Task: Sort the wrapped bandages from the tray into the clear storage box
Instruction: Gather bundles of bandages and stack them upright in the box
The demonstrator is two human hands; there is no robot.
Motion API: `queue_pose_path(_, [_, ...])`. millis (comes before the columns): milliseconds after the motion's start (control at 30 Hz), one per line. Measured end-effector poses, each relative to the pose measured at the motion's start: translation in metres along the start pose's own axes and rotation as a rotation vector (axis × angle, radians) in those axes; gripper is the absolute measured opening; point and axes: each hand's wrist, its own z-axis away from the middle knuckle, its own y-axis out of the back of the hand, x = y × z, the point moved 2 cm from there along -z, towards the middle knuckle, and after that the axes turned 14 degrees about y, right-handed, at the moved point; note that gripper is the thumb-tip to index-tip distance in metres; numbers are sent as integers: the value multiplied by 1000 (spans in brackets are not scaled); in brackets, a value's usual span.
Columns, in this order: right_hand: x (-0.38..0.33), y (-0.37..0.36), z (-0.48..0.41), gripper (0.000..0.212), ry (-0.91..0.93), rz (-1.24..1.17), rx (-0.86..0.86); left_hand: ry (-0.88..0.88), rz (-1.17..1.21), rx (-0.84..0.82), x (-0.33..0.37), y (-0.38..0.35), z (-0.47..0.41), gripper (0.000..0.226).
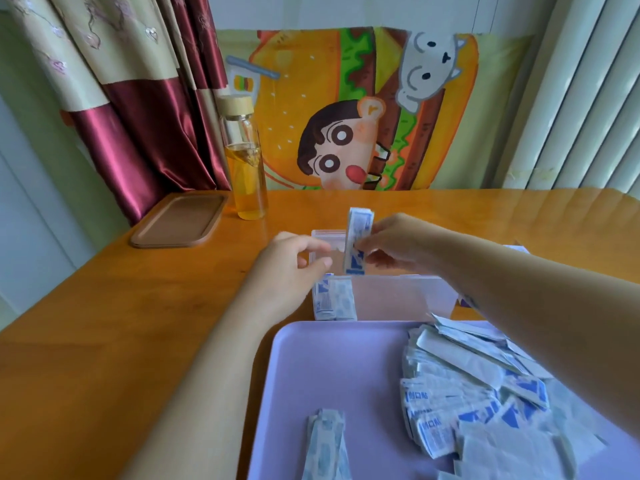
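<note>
My right hand [391,244] pinches an upright stack of wrapped bandages [358,233] above the left end of the clear storage box [398,296]. My left hand [298,261] grips the box's left rim beside that stack. Inside the box, at its left end, stands another bundle of wrapped bandages [334,299]. The lilac tray [329,368] lies in front of the box. It holds a big loose heap of blue-and-white wrapped bandages [485,393] on its right side and a small bundle [325,445] near its front edge.
A glass bottle [246,161] with yellow liquid and a wooden cap stands at the back left of the wooden table [104,323]. A brown lid-like tray [180,220] lies beside it. A cartoon cloth hangs behind the table.
</note>
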Motion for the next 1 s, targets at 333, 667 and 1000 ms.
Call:
queue_pose_path(333, [7,-42,-30,14,-122,410,-314,33,-78,-74,-12,-3,-7,20])
queue_pose_path(667, [17,-48,-42,29,-69,586,-365,49,-73,-119,-11,-3,-6,21])
queue_pose_path(1000, [14,-46,-46,36,101,862,-392,51,-81,-137,-8,-1,-4,17])
